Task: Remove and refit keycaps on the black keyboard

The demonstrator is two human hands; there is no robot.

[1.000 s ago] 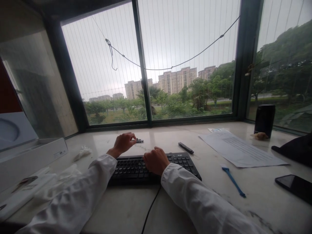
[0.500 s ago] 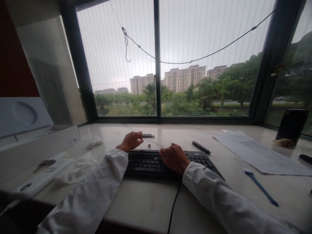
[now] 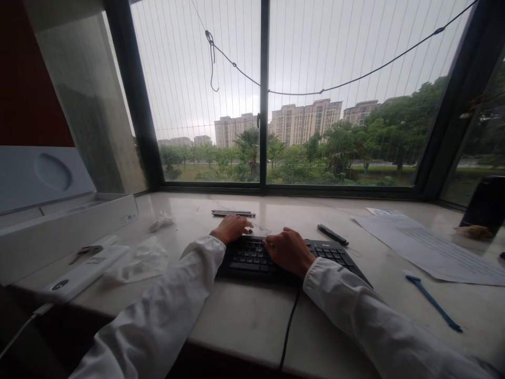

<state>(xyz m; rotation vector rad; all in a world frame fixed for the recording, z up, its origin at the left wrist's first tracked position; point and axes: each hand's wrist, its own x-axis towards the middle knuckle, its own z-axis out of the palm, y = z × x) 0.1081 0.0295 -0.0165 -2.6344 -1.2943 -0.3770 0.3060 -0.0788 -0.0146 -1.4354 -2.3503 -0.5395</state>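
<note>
A black keyboard (image 3: pixel 335 258) lies on the pale marble desk (image 3: pixel 244 316), its cable running off the near edge. My left hand (image 3: pixel 232 229) rests at the keyboard's far left corner, fingers pressed together around a small dark piece that I cannot make out. My right hand (image 3: pixel 290 251) sits on the middle keys with its fingers curled; whatever they pinch is hidden. A thin dark strip (image 3: pixel 232 213) lies on the desk just beyond my left hand. Both arms are in white sleeves.
A black pen (image 3: pixel 332 235) lies right of the keyboard, with papers (image 3: pixel 430 247) and a blue tool (image 3: pixel 433 302) farther right. A dark cup (image 3: pixel 487 205) stands at the far right. An open white box (image 3: pixel 59 226), a white device (image 3: pixel 79 273) and crumpled wrapping (image 3: pixel 138 260) lie on the left.
My left hand has drawn back from the dark strip to the keyboard's far left corner. The right hand stays on the keys. My head has turned left and risen slightly.
</note>
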